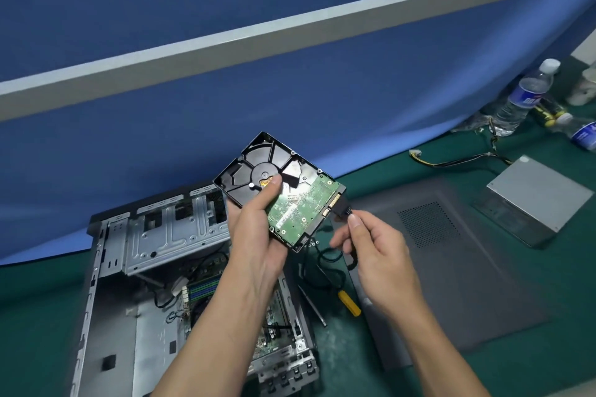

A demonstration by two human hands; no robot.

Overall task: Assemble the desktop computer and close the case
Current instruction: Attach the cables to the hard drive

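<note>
The black hard drive [303, 200], green circuit board upward, is gripped in the left hand [254, 235] above the open grey metal case [154, 235]. The right hand [377, 251] pinches a black cable connector [343, 213] at its port. The silver power supply [535, 200] and dark side panel [451, 267] lie on the green desk [564, 300], so most assembly likely remains. No writing is legible.

The bottle label [528, 99] and drive sticker [265, 183] are unreadable.

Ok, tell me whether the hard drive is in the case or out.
Out: the left hand holds the hard drive above the open case, circuit board facing up.
</note>
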